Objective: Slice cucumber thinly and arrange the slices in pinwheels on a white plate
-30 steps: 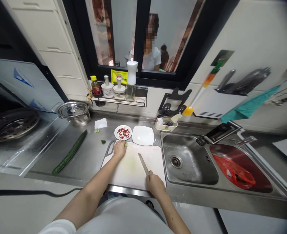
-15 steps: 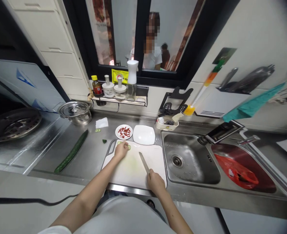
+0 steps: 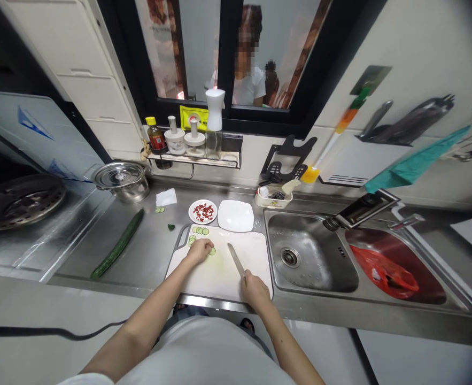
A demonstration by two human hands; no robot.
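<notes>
Lying front and centre, it's the white cutting board [image 3: 219, 280]; well to its left, the long cucumber [image 3: 118, 244]. Over the board, apart: right hand [image 3: 256, 291] wrapped round the knife [image 3: 236, 260], left hand [image 3: 199, 251] with fingertips at a cucumber slice [image 3: 212, 251], and whether it's pinched I cannot tell. More slices [image 3: 200, 230] lie just beyond that left hand.

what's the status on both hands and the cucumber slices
Right hand gripping knife, blade over cutting board. Left hand at one cucumber slice. Other slices near board's far left corner. Two white dishes just beyond far edge.
</notes>
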